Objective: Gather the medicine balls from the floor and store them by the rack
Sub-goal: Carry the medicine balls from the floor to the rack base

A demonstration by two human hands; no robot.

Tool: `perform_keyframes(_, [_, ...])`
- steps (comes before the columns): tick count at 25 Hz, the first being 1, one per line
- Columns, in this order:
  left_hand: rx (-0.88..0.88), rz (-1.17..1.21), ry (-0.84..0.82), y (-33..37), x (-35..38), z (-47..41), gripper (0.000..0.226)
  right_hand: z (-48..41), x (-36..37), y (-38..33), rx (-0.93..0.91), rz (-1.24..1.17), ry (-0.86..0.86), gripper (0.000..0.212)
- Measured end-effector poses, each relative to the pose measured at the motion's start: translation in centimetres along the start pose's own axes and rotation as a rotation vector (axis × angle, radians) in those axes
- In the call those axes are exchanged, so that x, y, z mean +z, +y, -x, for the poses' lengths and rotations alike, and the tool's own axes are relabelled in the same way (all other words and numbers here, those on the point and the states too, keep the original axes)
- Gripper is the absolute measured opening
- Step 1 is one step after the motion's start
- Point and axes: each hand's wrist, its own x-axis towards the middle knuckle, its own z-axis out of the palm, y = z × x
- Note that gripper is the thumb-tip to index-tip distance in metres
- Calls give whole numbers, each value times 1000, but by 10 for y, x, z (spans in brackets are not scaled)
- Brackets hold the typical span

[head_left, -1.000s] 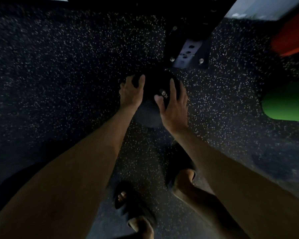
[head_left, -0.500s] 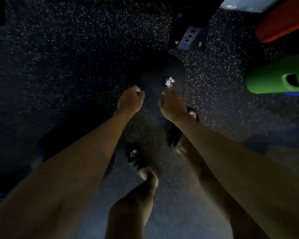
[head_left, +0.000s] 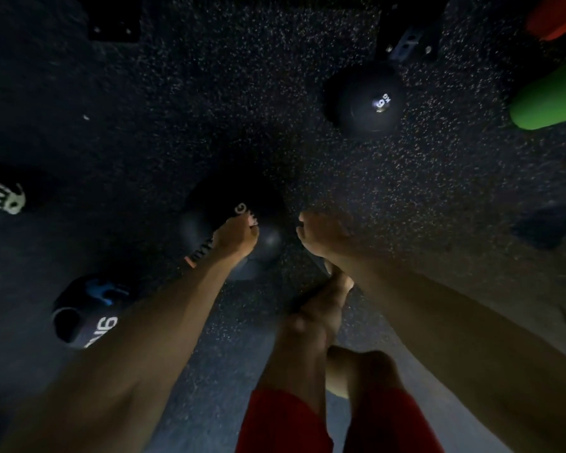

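Since both hands hang empty, fingers loosely curled and apart, the 6 kg ball [head_left: 363,99] well beyond the right hand [head_left: 321,235] fingertips looks stored: it sits on the floor [head_left: 209,93] just beside the rack foot [head_left: 409,44], likely so it stays put. The left hand [head_left: 237,235] fingers hover over a black ball [head_left: 268,238]; contact is lost in blur. Out past those fingers lie a blue-handled ball [head_left: 85,315] and a far-left ball [head_left: 4,197], apparently not yet gathered.

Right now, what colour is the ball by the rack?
Black ball, white lettering; head view.
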Motion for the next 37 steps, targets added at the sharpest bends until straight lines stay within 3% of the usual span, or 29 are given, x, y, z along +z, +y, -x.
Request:
perform_keyframes(7, [-8, 154, 84, -94, 33, 50, 41, 30, 85, -79, -21, -92, 57, 52])
perform_keyframes(11, [-11, 192, 69, -143, 52, 31, 53, 11, 132, -112, 25, -124, 70, 70])
perform_keyframes(17, [-20, 227, 122, -201, 58, -49, 92, -62, 174, -157, 246, -316, 126, 108])
perform_keyframes(22, [163, 122, 0, -239, 54, -102, 120, -117, 174, -180, 409, -449, 373, 102])
perform_keyframes(25, [255, 188, 51, -232, 39, -127, 122, -144, 145, -174, 418, -477, 446, 95])
perform_keyframes(30, [213, 220, 75, -190, -4, -177, 110, -186, 90, -160, 396, -546, 569, 84])
perform_keyframes(34, [129, 276, 122, -142, -39, -215, 99, -175, 94, -145, 224, -287, 721, 74])
perform_keyframes(37, [31, 323, 156, -94, -64, -236, 90, -175, 85, -130, 243, -294, 700, 78])
